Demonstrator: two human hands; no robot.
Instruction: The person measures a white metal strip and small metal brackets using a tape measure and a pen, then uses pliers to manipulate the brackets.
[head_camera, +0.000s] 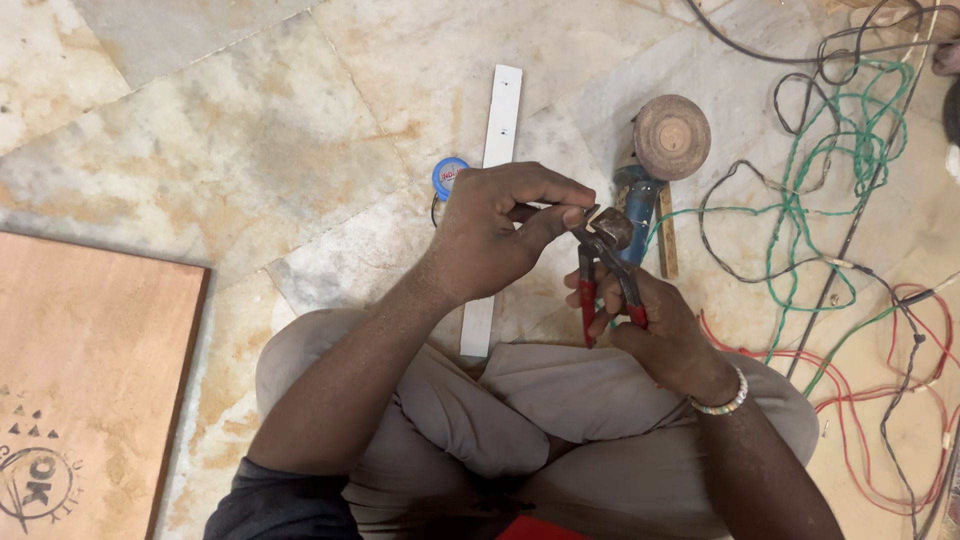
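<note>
Right hand clenched on red-handled pliers; left hand pinches small part in plier jaws.

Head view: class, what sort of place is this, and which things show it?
Probably a makeshift floor workshop or a building job site. A grinder lies on the stone floor, loose wires tangle beside it, a wooden board lies nearby, and the right hand holds pliers.

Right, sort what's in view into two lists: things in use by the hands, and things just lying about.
In use:
left hand, pinching a small metal part
right hand, gripping red-handled pliers clamped on that part

Lying about:
angle grinder
white strip
blue tape roll
wooden board
green, red and black wires
</note>
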